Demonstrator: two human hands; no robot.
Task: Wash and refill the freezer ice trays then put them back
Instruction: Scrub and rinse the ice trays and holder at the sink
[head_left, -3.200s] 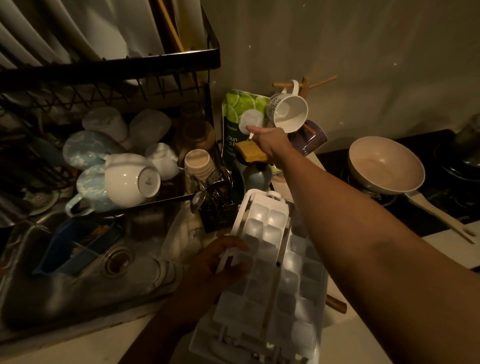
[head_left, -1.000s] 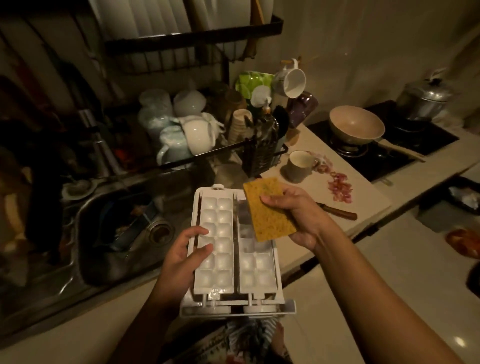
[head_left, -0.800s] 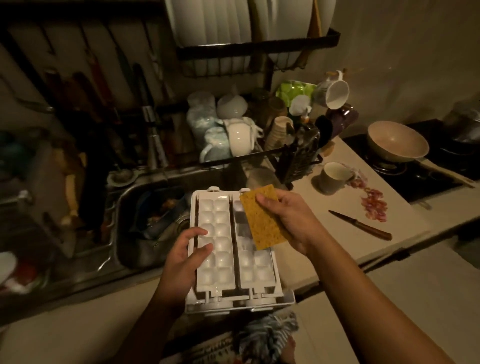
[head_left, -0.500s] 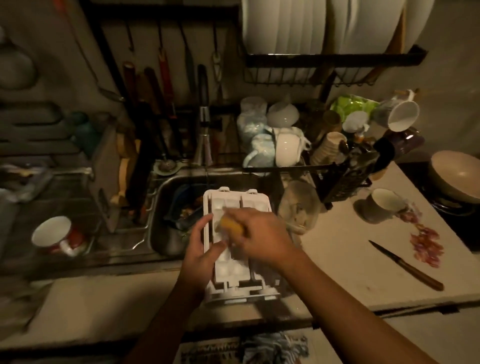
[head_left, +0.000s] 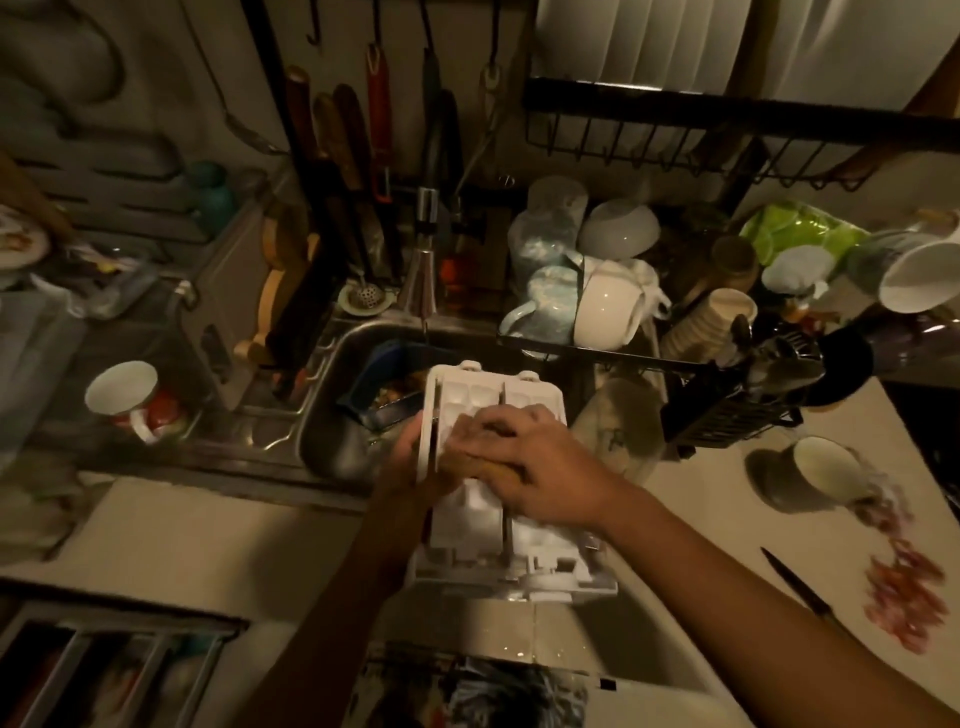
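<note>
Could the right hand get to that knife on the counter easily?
Probably yes: the knife lies in the open on the counter, nothing over it, just right of the right hand. But that hand is pressing a sponge onto the ice tray.

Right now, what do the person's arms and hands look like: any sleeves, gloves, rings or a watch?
Both forearms are bare as far as the frame shows: no sleeves and no watch or bracelet at either wrist. The left hand and right hand wear no gloves. No ring shows on the visible fingers, though the dim light and blur hide fine detail.
</note>
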